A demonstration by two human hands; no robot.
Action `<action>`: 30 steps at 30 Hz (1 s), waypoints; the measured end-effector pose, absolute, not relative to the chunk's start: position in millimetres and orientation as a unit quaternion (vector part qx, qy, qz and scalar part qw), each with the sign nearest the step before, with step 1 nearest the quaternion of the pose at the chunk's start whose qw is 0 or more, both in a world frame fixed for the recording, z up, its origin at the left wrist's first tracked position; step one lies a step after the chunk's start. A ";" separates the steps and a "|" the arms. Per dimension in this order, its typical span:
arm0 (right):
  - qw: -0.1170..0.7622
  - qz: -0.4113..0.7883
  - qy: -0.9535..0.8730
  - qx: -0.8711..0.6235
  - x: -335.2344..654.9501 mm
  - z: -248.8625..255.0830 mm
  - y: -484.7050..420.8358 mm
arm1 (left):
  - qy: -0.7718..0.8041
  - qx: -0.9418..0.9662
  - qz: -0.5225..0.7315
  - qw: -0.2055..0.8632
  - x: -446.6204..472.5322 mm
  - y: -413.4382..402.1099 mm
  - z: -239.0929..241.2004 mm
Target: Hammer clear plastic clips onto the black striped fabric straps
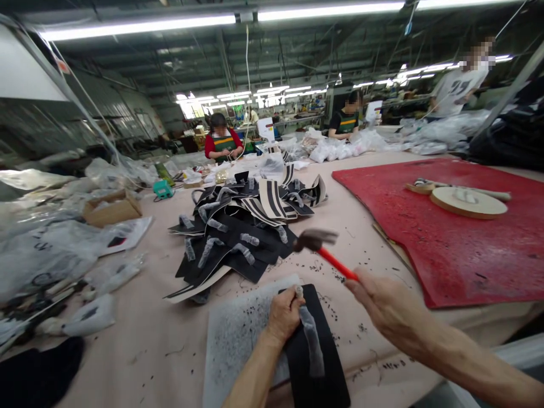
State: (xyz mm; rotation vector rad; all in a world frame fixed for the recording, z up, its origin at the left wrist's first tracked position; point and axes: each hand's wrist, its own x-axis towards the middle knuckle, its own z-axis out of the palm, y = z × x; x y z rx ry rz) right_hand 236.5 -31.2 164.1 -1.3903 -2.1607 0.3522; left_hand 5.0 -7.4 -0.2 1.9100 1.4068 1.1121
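My left hand (pixel 284 311) is closed round a short punch (pixel 299 291), of which only the pale round top shows. It is held over the upper end of a black panel (pixel 335 368) with a plastic-wrapped strap (pixel 313 345) on it. Under the panel's left side is a whitish board (pixel 238 323) speckled with black bits. My right hand (pixel 382 300) grips a hammer (pixel 334 262) by its red handle, the head raised and blurred above the table, up from the punch. Where the punch tip touches is hidden.
Ahead lies a heap of black panels (pixel 238 243) with wrapped straps and striped pieces. A red mat (pixel 459 255) on the right carries a tape roll (pixel 467 203). Plastic bags (pixel 55 249) and a cardboard box (pixel 113 209) are left. Several people work beyond.
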 end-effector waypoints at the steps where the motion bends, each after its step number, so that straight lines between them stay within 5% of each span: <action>1: 0.336 0.132 -0.769 -0.527 233.9 172.7 -31.0 | 0.518 0.704 0.410 0.261 4.9 -7.4 0.1; 4: 0.433 0.138 -0.699 -0.552 228.2 166.0 -38.4 | 0.517 0.702 0.411 0.266 4.8 -6.8 0.1; 9: 0.163 0.254 -0.786 -0.540 243.1 105.5 -48.0 | 0.521 0.705 0.406 0.260 5.2 -6.5 -1.8; 15: 0.110 0.340 -0.676 -0.644 273.0 63.1 -18.6 | 0.513 0.694 0.423 0.277 5.3 -8.2 -0.9; 19: 0.107 0.243 -0.668 -0.695 270.6 29.0 -13.0 | 0.516 0.683 0.431 0.284 4.7 -7.9 -1.2; 23: 0.191 0.059 -0.830 -0.521 237.9 34.1 -34.3 | 0.520 0.679 0.433 0.285 3.7 -7.3 -4.0; 26: 0.130 0.068 -0.930 -0.336 206.1 50.8 -51.9 | 0.521 0.666 0.442 0.299 3.7 -7.3 -4.2; 30: 0.089 0.027 -0.949 -0.301 183.0 48.4 -62.4 | 0.553 0.606 0.470 0.325 4.1 -5.3 -1.1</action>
